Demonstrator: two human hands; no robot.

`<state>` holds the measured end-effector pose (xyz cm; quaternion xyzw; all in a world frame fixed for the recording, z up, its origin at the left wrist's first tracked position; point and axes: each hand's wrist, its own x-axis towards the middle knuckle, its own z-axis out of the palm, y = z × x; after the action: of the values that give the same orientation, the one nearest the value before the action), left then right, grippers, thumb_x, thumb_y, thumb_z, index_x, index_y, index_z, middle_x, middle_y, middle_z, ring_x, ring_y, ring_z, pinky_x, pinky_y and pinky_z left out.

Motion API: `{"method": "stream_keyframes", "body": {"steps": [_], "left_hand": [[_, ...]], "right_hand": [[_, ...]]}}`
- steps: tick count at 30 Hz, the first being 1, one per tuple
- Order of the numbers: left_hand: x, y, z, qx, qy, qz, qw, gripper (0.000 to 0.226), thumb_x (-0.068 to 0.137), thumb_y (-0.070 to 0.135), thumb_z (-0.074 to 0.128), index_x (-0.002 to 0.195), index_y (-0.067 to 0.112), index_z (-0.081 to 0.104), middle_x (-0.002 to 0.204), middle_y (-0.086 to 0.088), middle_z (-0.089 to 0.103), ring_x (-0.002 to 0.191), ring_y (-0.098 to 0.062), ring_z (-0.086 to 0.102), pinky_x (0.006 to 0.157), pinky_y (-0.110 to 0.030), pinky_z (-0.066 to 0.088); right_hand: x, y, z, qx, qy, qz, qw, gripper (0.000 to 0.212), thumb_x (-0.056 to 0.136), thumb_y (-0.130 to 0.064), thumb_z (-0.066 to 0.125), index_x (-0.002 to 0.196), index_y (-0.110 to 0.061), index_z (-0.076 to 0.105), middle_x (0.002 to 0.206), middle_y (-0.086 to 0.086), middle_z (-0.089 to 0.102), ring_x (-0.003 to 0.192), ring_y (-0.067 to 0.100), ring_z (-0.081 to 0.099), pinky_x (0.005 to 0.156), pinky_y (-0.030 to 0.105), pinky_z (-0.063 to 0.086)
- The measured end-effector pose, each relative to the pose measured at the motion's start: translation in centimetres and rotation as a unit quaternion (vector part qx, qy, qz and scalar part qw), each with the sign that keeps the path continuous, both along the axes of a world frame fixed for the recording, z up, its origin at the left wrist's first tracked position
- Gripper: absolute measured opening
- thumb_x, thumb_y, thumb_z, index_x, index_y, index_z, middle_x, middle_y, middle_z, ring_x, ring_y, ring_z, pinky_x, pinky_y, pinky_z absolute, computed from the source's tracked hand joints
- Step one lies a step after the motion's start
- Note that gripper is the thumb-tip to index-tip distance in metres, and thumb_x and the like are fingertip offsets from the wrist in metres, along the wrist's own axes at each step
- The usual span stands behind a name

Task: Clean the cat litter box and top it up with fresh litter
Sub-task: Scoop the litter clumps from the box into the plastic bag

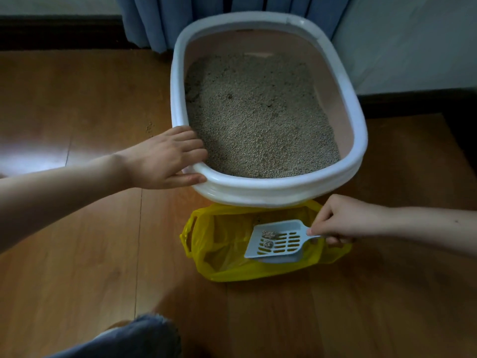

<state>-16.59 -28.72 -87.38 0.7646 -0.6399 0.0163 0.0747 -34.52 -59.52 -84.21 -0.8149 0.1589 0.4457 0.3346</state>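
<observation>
A white oval litter box (357, 140) stands on the wooden floor, filled with grey-beige litter (258, 120) that has a few darker clumps near its left side. My left hand (165, 158) grips the box's near-left rim, fingers over the edge and thumb on the outside. In front of the box an open yellow plastic bag (206, 249) lies on the floor. My right hand (340, 219) holds the handle of a pale blue slotted scoop (277, 242) over the bag's opening. A small clump of litter sits in the scoop.
Wooden floor (77, 241) spreads to the left and in front. Blue curtains (160, 19) hang behind the box, next to a white wall with a dark baseboard (402, 102) at the right. A few litter grains (149, 126) lie left of the box. My denim knee (134, 339) is at the bottom.
</observation>
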Motion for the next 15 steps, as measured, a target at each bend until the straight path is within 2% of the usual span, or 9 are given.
{"method": "stream_keyframes", "body": {"steps": [5, 8, 11, 12, 15], "left_hand": [[0.0, 0.0, -0.1, -0.001, 0.002, -0.003, 1.000, 0.038, 0.100, 0.046, 0.038, 0.087, 0.012, 0.051, 0.084, -0.006, 0.053, 0.081, -0.030, 0.049, 0.088, -0.046, 0.044], [0.0, 0.0, -0.1, 0.000, 0.006, -0.002, 1.000, 0.040, 0.100, 0.046, 0.038, 0.087, 0.012, 0.052, 0.084, -0.006, 0.052, 0.081, -0.030, 0.049, 0.088, -0.046, 0.044], [0.0, 0.1, -0.2, 0.004, 0.009, 0.004, 1.000, 0.044, 0.101, 0.048, 0.035, 0.087, 0.011, 0.054, 0.085, -0.006, 0.053, 0.082, -0.030, 0.049, 0.089, -0.047, 0.044], [0.0, 0.1, -0.2, 0.005, 0.009, 0.006, 1.000, 0.045, 0.101, 0.049, 0.035, 0.087, 0.010, 0.054, 0.085, -0.006, 0.053, 0.082, -0.030, 0.049, 0.089, -0.047, 0.043], [0.0, 0.1, -0.2, 0.004, 0.008, 0.008, 1.000, 0.048, 0.101, 0.049, 0.033, 0.088, 0.009, 0.056, 0.085, -0.007, 0.054, 0.082, -0.030, 0.049, 0.089, -0.047, 0.043]], "right_hand": [[1.1, 0.2, 0.1, 0.035, 0.189, -0.103, 0.976, 0.020, 0.093, -0.020, 0.059, 0.085, -0.005, 0.070, 0.049, -0.002, 0.044, 0.032, 0.004, 0.027, 0.031, 0.012, 0.019], [1.3, 0.0, -0.2, 0.092, 0.305, -0.200, 0.927, 0.016, 0.095, -0.013, 0.051, 0.091, -0.004, 0.064, 0.052, -0.003, 0.038, 0.031, 0.000, 0.025, 0.026, 0.011, 0.018], [1.4, -0.5, -0.4, 0.144, 0.353, -0.265, 0.886, 0.014, 0.089, -0.008, 0.053, 0.094, 0.000, 0.063, 0.052, -0.002, 0.037, 0.029, 0.001, 0.027, 0.025, 0.010, 0.021], [1.3, -0.9, -0.7, 0.153, 0.350, -0.269, 0.884, 0.018, 0.086, -0.009, 0.054, 0.096, 0.002, 0.065, 0.054, -0.001, 0.039, 0.030, 0.002, 0.031, 0.027, 0.011, 0.025], [0.9, -2.0, -1.8, 0.142, 0.261, -0.162, 0.941, 0.032, 0.090, -0.023, 0.054, 0.102, 0.000, 0.072, 0.070, 0.006, 0.052, 0.039, 0.006, 0.050, 0.040, 0.016, 0.041]]}}
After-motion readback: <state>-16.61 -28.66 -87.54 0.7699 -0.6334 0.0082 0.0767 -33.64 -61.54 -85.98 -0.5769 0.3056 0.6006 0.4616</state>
